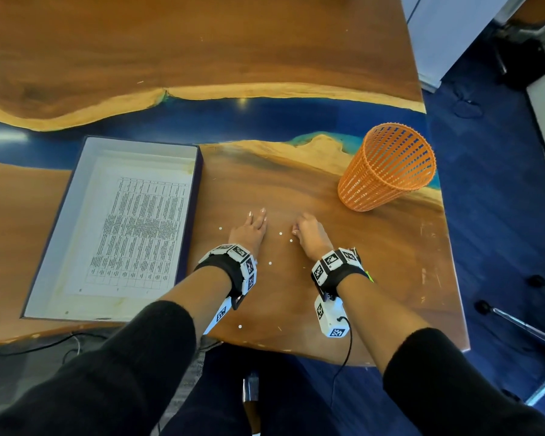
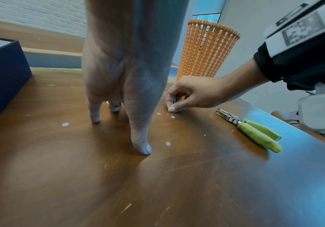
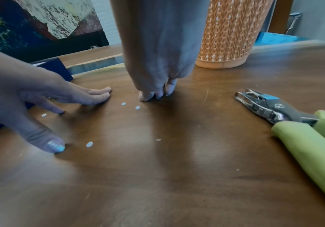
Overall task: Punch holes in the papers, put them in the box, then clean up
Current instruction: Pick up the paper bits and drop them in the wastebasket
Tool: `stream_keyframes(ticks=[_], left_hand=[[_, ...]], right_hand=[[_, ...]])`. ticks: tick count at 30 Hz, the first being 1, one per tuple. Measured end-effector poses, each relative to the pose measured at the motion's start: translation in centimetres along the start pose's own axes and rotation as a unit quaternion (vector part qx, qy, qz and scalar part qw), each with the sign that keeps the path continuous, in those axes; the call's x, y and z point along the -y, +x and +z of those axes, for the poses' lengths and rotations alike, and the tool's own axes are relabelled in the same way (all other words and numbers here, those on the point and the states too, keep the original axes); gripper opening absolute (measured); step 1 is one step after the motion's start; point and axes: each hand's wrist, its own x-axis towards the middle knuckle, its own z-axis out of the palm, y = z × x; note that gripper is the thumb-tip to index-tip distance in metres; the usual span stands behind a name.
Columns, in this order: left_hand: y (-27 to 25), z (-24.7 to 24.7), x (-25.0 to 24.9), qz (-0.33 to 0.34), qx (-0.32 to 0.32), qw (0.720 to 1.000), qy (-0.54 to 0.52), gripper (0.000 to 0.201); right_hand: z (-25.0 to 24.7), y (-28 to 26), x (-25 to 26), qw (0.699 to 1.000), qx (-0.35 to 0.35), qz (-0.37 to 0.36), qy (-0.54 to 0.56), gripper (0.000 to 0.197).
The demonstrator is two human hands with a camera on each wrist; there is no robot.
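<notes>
**Q:** What does the workspace look like?

**A:** Wood and blue resin make up the wide table (image 1: pixel 265 51), whose near edge sits right at the person's lap. On its left lies an open box (image 1: pixel 54 240), the printed papers (image 1: pixel 132 234) flat inside, so punching and boxing look finished. An orange mesh basket (image 1: pixel 387 168) stands upright at the right, near the table's edge, probably there to take the waste.

**Q:** And the hands?

**A:** Both rest on bare wood between box and basket. The left hand (image 2: pixel 122 76) is spread, fingertips pressed on the surface, seemingly herding scraps. The right hand (image 2: pixel 192 93) is bunched, fingertips pinched together at the tabletop; whether it has a scrap between them, I cannot tell.

**Q:** What remains to tidy?

**A:** Small white paper dots (image 3: pixel 89 144) are scattered around the hands, some close to the front edge, where they could slip off. A green-handled hole punch (image 3: pixel 286 116) lies just right of the right hand. Open wood leads to the basket.
</notes>
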Motion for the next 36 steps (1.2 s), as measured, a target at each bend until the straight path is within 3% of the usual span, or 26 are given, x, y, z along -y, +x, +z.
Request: stream_keyframes(ticks=[11, 16, 22, 28, 36], left_hand=[[1.2, -1.0, 0.4, 0.008, 0.042, 0.999, 0.014, 0.105], [1.5, -1.4, 0.4, 0.007, 0.062, 0.998, 0.018, 0.101], [1.0, -1.3, 0.7, 0.025, 0.063, 0.997, 0.021, 0.103], [0.8, -1.4, 0.5, 0.024, 0.063, 0.996, 0.060, 0.109], [1.2, -1.0, 0.6, 0.019, 0.049, 0.997, 0.057, 0.093]], right_hand=[[-4.1, 0.5, 1.0, 0.999, -0.033, 0.012, 0.040, 0.015], [-8.3, 1.6, 1.7, 0.993, -0.100, -0.013, 0.057, 0.008], [-16.0, 1.8, 1.5, 0.962, -0.250, -0.062, 0.087, 0.008], [-19.9, 0.5, -3.5, 0.951, -0.295, 0.023, 0.096, 0.008], [-19.4, 0.2, -7.3, 0.958, -0.247, 0.103, 0.102, 0.010]])
